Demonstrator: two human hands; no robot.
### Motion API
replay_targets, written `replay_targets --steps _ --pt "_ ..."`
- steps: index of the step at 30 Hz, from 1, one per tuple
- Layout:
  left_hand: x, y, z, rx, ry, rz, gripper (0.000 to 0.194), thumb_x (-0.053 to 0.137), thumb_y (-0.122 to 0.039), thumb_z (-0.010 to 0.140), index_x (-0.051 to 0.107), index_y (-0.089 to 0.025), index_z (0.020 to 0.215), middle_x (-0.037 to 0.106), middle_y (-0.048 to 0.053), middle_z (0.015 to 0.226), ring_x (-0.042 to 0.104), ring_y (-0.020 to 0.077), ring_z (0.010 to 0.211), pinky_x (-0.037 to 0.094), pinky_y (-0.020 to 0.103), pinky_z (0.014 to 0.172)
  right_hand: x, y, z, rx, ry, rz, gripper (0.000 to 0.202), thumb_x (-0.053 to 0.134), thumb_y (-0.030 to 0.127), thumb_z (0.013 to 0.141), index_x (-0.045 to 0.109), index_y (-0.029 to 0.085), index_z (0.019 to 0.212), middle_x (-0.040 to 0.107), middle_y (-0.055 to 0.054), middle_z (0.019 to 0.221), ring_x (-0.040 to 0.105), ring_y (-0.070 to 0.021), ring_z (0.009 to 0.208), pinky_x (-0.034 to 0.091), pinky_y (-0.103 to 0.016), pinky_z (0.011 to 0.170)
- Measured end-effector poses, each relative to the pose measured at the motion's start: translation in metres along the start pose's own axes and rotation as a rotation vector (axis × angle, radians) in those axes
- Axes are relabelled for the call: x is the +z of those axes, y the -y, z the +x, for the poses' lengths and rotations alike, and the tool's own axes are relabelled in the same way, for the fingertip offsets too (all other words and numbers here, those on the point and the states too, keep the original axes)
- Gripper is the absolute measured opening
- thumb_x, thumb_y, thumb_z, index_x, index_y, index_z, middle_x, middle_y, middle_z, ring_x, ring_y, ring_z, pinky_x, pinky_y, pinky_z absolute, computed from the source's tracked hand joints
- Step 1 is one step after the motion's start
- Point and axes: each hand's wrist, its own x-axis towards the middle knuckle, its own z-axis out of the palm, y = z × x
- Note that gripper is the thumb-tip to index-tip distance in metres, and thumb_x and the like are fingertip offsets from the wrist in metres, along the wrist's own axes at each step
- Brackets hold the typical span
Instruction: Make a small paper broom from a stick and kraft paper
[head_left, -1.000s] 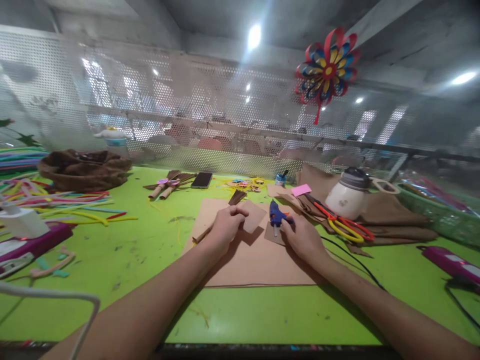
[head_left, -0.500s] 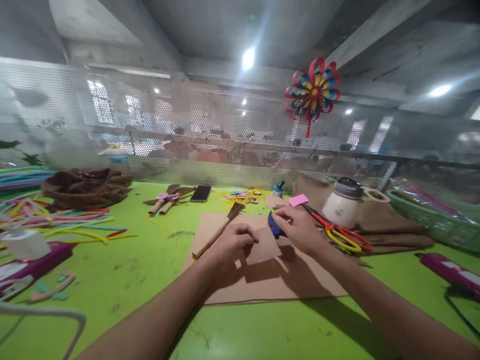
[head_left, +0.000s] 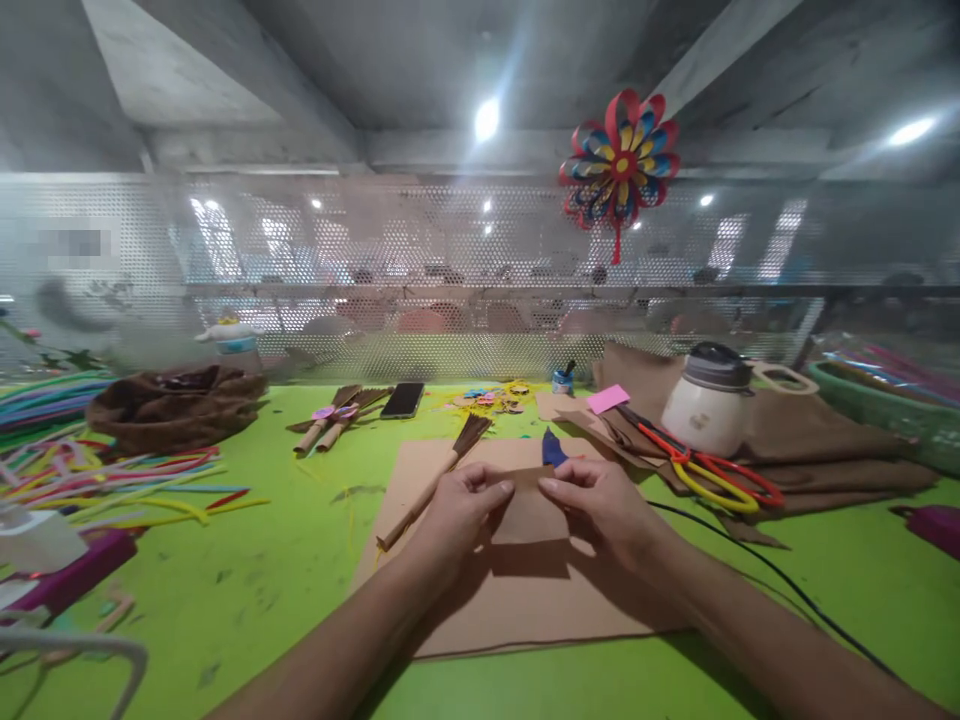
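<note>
One paper piece (head_left: 530,512) | light brown | plain | thin | roughly rectangular

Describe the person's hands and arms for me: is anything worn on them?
The left hand and right hand are bare, without gloves or visible rings. The left forearm and right forearm show no sleeve, watch or bracelet. Nail details are too small to tell.

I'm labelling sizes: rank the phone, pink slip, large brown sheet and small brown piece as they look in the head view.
1. Large brown sheet
2. Small brown piece, partly covered
3. Phone and pink slip: too alike to rank
</note>
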Motion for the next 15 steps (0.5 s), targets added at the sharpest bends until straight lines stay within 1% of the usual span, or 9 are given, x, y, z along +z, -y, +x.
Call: replay_targets --steps 1,3,6,9,12,15 --pt "0.001 0.000 -0.001 -0.007 -0.009 -0.002 0.022 0.070 -0.029 0.068 0.056 -0.013 0.073 0.056 0.000 0.056 0.051 0.0096 0.048 0.037 0.021 0.047 0.000 0.000 0.000 -0.002 0.018 0.009 0.031 0.074 0.039 0.062 0.053 0.017 0.060 0.043 0.008 0.044 0.035 -0.0058 0.040 0.025 -0.021 0.040" --pt "0.001 -0.001 -0.005 -0.017 0.009 -0.061 0.021 0.071 -0.028 0.067 0.056 -0.014 0.072 0.059 0.001 0.059 0.054 0.0115 0.052 0.041 0.023 0.052 0.001 0.001 -0.001 -0.014 0.038 0.018 0.028 0.075 0.036 0.061 0.057 0.015 0.063 0.047 0.006 0.049 0.038 -0.0063 0.044 0.027 -0.021 0.042" --pt "0.002 -0.003 -0.008 -0.037 0.086 -0.124 0.019 0.071 -0.027 0.067 0.057 -0.014 0.072 0.061 0.003 0.064 0.058 0.0138 0.058 0.044 0.026 0.058 0.001 0.005 -0.003 -0.002 0.026 0.027 0.026 0.075 0.034 0.061 0.063 0.015 0.074 0.045 0.007 0.049 0.034 -0.0054 0.043 0.026 -0.020 0.042" --pt "0.003 -0.004 -0.009 -0.056 0.112 -0.130 0.015 0.069 -0.025 0.068 0.059 -0.013 0.071 0.061 0.004 0.063 0.057 0.0136 0.057 0.043 0.027 0.059 -0.001 0.003 -0.002 0.014 0.024 0.053 0.027 0.075 0.032 0.061 0.065 0.014 0.078 0.045 0.007 0.048 0.032 -0.0049 0.042 0.023 -0.020 0.041" --pt "0.007 -0.006 -0.011 -0.063 0.097 -0.169 0.012 0.067 -0.022 0.068 0.062 -0.012 0.073 0.063 0.005 0.066 0.059 0.0150 0.060 0.044 0.028 0.061 -0.004 -0.003 0.001 0.001 0.032 0.090 0.024 0.074 0.030 0.062 0.065 0.014 0.077 0.052 0.003 0.053 0.039 -0.0073 0.046 0.027 -0.021 0.042" --pt "0.010 -0.009 -0.012 -0.062 0.108 -0.186 0.014 0.066 -0.019 0.068 0.065 -0.011 0.080 0.065 0.007 0.071 0.060 0.0161 0.064 0.045 0.029 0.066 -0.006 -0.007 0.002 0.007 0.032 0.086 0.020 0.073 0.030 0.064 0.064 0.015 0.075 0.053 0.002 0.055 0.043 -0.0090 0.048 0.030 -0.022 0.044"
